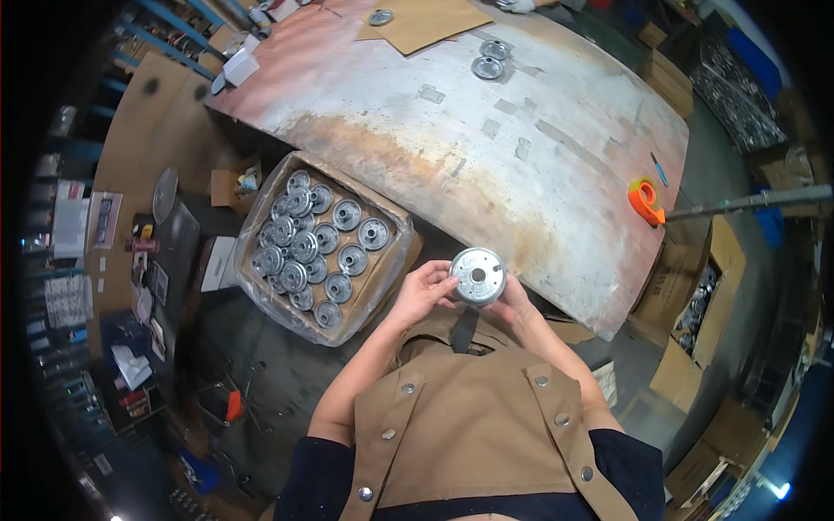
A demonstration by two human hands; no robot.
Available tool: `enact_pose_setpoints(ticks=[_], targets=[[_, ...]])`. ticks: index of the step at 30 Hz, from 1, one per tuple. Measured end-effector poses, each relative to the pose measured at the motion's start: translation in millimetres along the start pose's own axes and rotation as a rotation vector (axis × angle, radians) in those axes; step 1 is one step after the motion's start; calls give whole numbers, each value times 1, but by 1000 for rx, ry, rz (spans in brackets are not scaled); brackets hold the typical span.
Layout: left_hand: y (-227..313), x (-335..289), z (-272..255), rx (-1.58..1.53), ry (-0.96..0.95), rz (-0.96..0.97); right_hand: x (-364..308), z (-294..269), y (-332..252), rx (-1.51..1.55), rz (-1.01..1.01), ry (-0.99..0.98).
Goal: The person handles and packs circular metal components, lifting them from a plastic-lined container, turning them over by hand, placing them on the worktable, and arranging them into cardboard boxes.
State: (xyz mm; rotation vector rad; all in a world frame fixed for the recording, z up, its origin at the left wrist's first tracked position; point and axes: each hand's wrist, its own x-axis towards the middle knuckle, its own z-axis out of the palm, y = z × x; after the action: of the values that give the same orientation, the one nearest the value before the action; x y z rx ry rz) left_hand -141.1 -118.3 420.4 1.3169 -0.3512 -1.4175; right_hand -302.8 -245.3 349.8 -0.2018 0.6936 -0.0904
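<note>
Between my two hands I hold a round silver metal casting (479, 275), a wheel-like part with a hole at its middle and smaller holes around it, its flat face up. My left hand (424, 291) grips its left edge, thumb at the rim. On its right side my right hand (511, 300) is closed, with the fingers partly hidden beneath the part. To the left stands a carton (391, 227) lined with clear plastic, holding several similar metal castings (304, 247).
Ahead stretches a worn worktable (408, 139). Two castings (488, 67) lie on it, another casting (380, 16) on brown cardboard (426, 26). Orange tape (645, 201) and a blue pen-like tool (658, 170) are at its right. An open box (704, 304) stands on the right. A gloved hand (516, 5) shows at the far edge.
</note>
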Motion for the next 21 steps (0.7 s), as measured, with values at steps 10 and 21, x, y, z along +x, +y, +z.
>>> enact_pose_setpoints(ticks=[10,21], targets=[[-13,-4,26,-73,199,54,9,1,-28,-32,184,-120],[-21,8,71,-120,385,72,13,-12,-57,-59,315,-61]])
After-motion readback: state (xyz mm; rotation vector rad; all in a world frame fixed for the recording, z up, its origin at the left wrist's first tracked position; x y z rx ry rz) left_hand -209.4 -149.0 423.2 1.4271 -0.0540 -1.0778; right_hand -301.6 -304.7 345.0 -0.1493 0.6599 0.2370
